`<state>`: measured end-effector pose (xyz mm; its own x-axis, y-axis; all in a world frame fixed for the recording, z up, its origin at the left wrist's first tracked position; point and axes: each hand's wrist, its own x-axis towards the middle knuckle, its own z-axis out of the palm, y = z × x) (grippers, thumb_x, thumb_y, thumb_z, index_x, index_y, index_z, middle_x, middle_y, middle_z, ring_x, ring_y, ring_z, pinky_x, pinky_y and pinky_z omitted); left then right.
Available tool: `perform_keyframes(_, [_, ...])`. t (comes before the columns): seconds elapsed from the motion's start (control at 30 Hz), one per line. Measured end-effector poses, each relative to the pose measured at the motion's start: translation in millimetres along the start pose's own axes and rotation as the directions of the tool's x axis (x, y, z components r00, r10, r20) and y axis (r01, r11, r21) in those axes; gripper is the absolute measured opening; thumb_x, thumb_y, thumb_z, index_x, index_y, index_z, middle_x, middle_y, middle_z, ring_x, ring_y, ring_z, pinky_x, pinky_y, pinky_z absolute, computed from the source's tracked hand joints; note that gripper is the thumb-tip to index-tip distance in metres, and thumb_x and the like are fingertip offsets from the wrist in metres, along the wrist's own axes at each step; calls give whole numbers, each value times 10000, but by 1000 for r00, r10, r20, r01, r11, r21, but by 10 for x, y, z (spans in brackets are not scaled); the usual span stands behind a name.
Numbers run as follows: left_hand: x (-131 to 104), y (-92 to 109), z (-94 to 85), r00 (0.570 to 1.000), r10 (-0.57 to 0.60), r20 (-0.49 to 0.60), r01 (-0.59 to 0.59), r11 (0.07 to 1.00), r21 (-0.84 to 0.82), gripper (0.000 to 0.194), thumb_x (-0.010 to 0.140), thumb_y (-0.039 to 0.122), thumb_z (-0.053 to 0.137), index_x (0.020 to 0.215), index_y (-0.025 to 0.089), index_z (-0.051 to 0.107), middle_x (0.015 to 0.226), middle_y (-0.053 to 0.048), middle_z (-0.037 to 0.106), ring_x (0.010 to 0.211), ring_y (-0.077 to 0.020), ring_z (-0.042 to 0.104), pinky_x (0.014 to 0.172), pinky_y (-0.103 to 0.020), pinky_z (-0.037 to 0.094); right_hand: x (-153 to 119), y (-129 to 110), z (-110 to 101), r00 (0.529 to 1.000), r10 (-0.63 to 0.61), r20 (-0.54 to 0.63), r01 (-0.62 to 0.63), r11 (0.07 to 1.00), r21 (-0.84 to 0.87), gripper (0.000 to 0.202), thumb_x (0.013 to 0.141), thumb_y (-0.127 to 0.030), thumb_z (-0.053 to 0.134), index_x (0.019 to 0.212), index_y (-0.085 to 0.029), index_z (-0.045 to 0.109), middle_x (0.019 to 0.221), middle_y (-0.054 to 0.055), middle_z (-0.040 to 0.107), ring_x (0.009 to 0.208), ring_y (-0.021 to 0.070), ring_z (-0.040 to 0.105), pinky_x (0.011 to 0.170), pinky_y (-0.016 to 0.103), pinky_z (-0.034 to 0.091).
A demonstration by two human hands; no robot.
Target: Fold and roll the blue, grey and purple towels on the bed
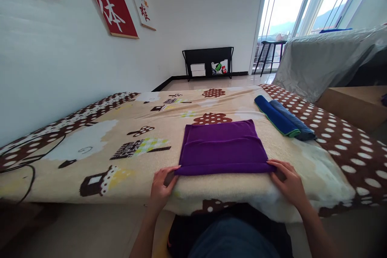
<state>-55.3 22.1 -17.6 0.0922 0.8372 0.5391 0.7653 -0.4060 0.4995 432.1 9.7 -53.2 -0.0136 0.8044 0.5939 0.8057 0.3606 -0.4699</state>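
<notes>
A purple towel (223, 149) lies folded into a rectangle on the patterned blanket (145, 121), its near edge turned over into a narrow strip. My left hand (162, 183) pinches the near left corner between thumb and fingers. At the opposite near corner, my right hand (287, 179) grips the strip's end the same way. Beyond my right hand lie a rolled blue towel with green edging (276, 117) and a rolled grey-blue towel (293, 121), side by side.
Dark cables (32, 177) run over the blanket at the left. A cardboard box (347, 107) and plastic-covered furniture (329, 56) stand at the right. By the back wall is a black rack (208, 58), with a black stool (270, 50) near the window.
</notes>
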Motion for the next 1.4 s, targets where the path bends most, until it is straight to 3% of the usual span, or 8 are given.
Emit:
perform_keyframes(0.17, [20,3,-32,1000,-2,-1,2,999,-51,186,932,374,589,1082,287,656,1218,-26,699,1188,-242,588,1050,-450,423,-3,53,-42,999,18,43,-20,999,46,293,912,-371,571,1181,-292,655,1254,19,642,1172,227,573,1039,427,445])
perform_keyframes(0.33, [7,-29,-27,1000,3,7,-3,998,-66,161,921,318,596,1069,294,657,1135,-9,720,1135,-232,601,1022,-437,441,5,73,-59,996,13,85,-18,998,66,298,906,-364,573,1180,-284,659,1264,28,639,1181,236,569,1042,437,441])
perform_keyframes(0.83, [-7,-22,-8,1000,10,-29,-13,993,-121,146,930,311,623,1071,295,656,1092,11,723,1073,-204,619,973,-378,434,10,75,-25,998,29,57,-31,999,36,307,956,-462,530,1170,-293,673,1255,37,641,1174,240,573,1029,447,456])
perform_keyframes(1.0, [-25,-5,-9,994,84,-75,-93,988,-124,121,931,260,614,1045,286,645,1144,4,730,1137,-211,596,1016,-409,402,-3,89,3,999,28,36,-29,999,36,293,967,-454,523,1165,-291,664,1287,51,613,1191,244,560,1031,456,459])
perform_keyframes(1.2, [-66,-6,-30,971,213,-112,-216,976,-15,163,936,172,569,1027,289,639,1135,24,756,1161,-212,594,1017,-429,349,-78,140,-44,996,-72,-53,68,995,-75,288,979,-408,520,1202,-292,660,1298,72,601,1121,235,589,971,441,477])
perform_keyframes(1.3, [-70,-6,-65,971,224,-88,-222,974,37,181,944,178,560,1047,299,648,1131,32,757,1129,-207,608,994,-417,349,-106,210,-103,984,-173,-36,166,975,-149,274,976,-375,530,1212,-325,660,1304,52,608,1099,236,593,965,454,459])
perform_keyframes(1.4, [-63,12,-117,977,207,-51,-205,977,53,178,948,206,560,1061,307,654,1109,32,760,1098,-211,612,984,-410,358,-114,232,-164,980,-197,3,196,973,-125,268,973,-351,536,1212,-337,658,1327,47,593,1129,238,581,977,452,451])
